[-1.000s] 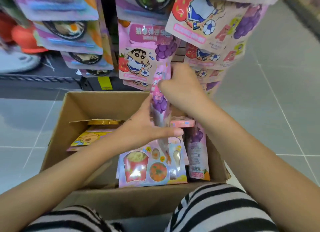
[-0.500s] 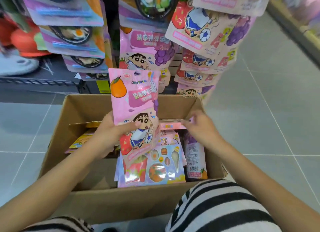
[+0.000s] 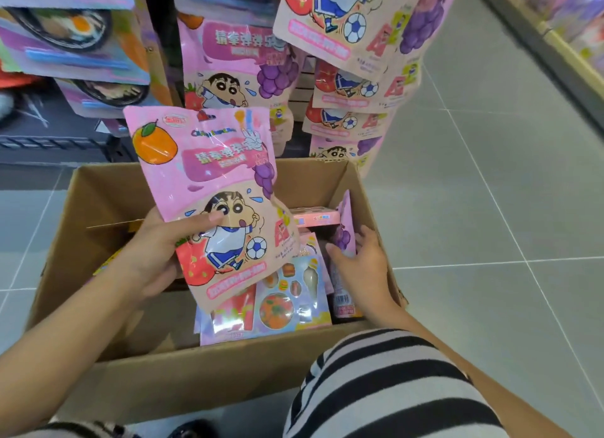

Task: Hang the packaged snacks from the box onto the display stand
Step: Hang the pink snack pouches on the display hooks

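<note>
Picking is the step in hand: the left hand (image 3: 153, 251) grips a pink snack packet (image 3: 209, 189) upright over the box (image 3: 98, 189), and the right hand (image 3: 362, 261) pinches a second packet (image 3: 344, 228) standing inside it. Next, probably, their hang holes must meet the display stand (image 3: 160, 29) hooks

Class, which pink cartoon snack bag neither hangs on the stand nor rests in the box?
The pink bag showing an orange top-left, gripped by the left hand above the cardboard box.
</note>
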A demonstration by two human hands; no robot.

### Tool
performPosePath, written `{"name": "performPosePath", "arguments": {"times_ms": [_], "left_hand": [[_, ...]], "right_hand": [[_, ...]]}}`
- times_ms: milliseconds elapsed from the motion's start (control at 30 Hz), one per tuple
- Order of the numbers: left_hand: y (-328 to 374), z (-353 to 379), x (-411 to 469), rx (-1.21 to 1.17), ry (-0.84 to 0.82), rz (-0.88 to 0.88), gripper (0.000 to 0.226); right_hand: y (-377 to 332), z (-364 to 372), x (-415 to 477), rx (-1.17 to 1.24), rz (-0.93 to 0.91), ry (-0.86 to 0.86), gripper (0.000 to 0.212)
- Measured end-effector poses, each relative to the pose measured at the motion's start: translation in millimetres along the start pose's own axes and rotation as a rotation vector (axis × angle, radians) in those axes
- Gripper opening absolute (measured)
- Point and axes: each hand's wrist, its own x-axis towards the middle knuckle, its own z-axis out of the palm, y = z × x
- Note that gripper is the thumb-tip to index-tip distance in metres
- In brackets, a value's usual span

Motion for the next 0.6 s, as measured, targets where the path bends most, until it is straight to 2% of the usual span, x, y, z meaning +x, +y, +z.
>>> {"name": "performPosePath", "arguments": {"times_ms": [67, 133, 200, 300, 367, 400, 500, 567, 600], "left_hand": [[0, -1, -2, -0.018, -0.007, 0.001, 0.072], [0, -1, -1, -0.021, -0.001, -0.005, 0.08], [0, 0, -1, -0.015, 0.001, -0.003, 0.089], [0, 0, -2, -0.016, -0.016, 0.004, 0.086], [3, -2, -4, -0.012, -0.032, 0.022, 0.086], [5, -4, -5, -0.003, -0.036, 0.03, 0.087], [12, -17, -7, -0.007, -0.042, 0.058, 0.081], [15, -28, -6, -0.04, -0.031, 0.06, 0.071], [17, -31, -6, -0.069, -0.014, 0.055, 0.057]], "right_hand": [[7, 3, 4, 0.055, 0.085, -0.049, 0.033], [11, 7, 9, 0.19, 0.202, -0.135, 0.017], [15, 11, 15, 0.24, 0.303, -0.153, 0.018], [21, 13, 19, 0.2, 0.313, -0.131, 0.028], [20, 10, 15, 0.145, 0.212, -0.133, 0.031], [16, 5, 12, 0.056, 0.095, -0.119, 0.032], [-13, -17, 8, -0.455, -0.353, -0.01, 0.033], [-44, -25, 6, -0.668, -0.492, 0.034, 0.032], [-59, -24, 6, -0.747, -0.502, 0.025, 0.033]]}}
